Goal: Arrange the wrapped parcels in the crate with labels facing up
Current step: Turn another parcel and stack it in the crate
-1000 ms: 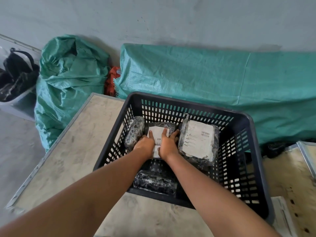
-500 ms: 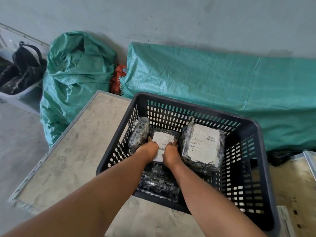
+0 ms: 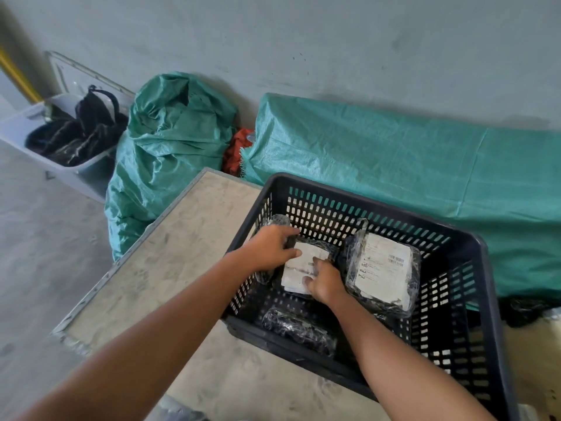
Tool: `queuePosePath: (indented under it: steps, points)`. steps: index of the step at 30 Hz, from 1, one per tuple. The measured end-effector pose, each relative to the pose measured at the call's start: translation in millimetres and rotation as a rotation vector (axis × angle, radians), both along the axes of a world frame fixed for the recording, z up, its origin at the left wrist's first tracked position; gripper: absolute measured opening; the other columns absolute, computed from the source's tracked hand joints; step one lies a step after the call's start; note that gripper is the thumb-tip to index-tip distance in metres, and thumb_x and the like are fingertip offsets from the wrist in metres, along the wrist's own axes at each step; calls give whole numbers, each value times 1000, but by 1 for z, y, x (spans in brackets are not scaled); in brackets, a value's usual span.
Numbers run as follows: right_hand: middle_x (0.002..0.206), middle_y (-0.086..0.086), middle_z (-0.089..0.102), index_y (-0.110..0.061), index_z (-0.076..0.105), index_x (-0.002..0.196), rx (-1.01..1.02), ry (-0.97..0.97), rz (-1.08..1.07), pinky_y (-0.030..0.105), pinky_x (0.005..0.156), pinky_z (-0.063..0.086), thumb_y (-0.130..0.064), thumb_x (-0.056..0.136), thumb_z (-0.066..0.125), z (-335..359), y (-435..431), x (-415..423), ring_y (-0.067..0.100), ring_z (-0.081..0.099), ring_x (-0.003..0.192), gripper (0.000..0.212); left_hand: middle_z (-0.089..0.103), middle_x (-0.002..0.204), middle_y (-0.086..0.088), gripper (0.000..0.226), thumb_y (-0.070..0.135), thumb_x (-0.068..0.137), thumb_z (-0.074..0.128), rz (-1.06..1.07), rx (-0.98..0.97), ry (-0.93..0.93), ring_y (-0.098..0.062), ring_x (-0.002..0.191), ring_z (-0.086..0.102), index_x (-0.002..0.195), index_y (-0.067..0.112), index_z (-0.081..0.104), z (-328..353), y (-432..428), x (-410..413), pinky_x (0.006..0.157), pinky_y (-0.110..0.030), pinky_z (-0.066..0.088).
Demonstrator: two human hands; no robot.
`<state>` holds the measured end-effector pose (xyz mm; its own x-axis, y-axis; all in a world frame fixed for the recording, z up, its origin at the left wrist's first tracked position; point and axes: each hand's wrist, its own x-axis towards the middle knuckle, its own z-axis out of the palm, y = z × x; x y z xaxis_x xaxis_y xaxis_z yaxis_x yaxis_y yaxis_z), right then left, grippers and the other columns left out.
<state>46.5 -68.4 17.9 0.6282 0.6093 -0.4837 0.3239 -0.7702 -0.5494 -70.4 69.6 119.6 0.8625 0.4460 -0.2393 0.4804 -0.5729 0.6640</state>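
The small wrapped parcel [image 3: 299, 268] lies in the middle of the black slotted crate [image 3: 473, 302], white label up. The right hand [image 3: 324, 282] presses on its near right corner, fingers curled down onto the label. The left hand [image 3: 268, 249] covers its left edge, fingers bent around a dark parcel [image 3: 277, 221] standing against the crate's left wall. A larger labelled parcel [image 3: 384, 268] leans at the right; another dark parcel [image 3: 299, 331] lies near the front wall. The crate rests on a dusty table [image 3: 170, 262].
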Motion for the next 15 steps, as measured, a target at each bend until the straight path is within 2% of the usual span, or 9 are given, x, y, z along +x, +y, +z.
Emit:
queuePosePath:
  steps: [2,4,5,7,9,11,13,15]
  points:
    - [155,17,47,-4,41,155,122,12,-51,39,113,42,-16,99,69,8,1,-1,30,51,136,64,70,127,2,54,32,89,77,49,-58,-153,-14,117,65,139,37,59,22,6,-27,99,-33,53]
    - [151,12,52,-13,48,151,214,-26,-52,35,104,47,-21,99,68,19,10,-4,26,57,127,56,71,124,9,45,23,88,79,59,-46,-326,-5,112,67,127,41,66,39,13,-55,91,-28,59]
    - [151,10,53,-18,49,151,249,-34,-46,34,100,49,-24,100,66,24,17,-6,24,59,123,54,72,121,11,41,19,88,79,59,6,-397,-4,108,68,123,38,70,44,16,-68,88,-26,59]
    - [155,7,48,-27,45,154,302,-23,-6,36,103,49,-28,101,63,33,32,-16,26,57,129,55,73,122,5,36,15,88,79,70,183,-453,-12,110,67,123,24,74,45,23,-89,91,-27,55]
    - [160,5,42,-34,36,158,351,27,67,33,106,44,-30,102,61,38,45,-28,24,50,137,61,66,134,-6,46,20,89,78,96,293,-361,-23,125,60,134,21,68,38,26,-102,104,-33,43]
    - [162,3,39,-39,28,161,368,88,153,29,106,39,-35,103,59,38,55,-40,18,45,139,66,55,148,-12,61,29,92,74,149,226,-213,-28,138,48,149,27,53,30,24,-108,115,-38,36]
    - [161,5,41,-38,27,161,329,91,221,34,114,38,-44,100,61,34,58,-50,22,44,143,70,54,149,-10,67,29,94,71,158,158,-160,-27,139,48,155,30,42,22,19,-109,113,-41,38]
    - [147,8,58,-30,33,159,322,62,224,30,106,47,-48,93,71,28,55,-58,24,58,130,78,66,133,-6,70,23,95,69,139,117,-141,-26,120,61,157,34,37,13,16,-109,100,-34,48]
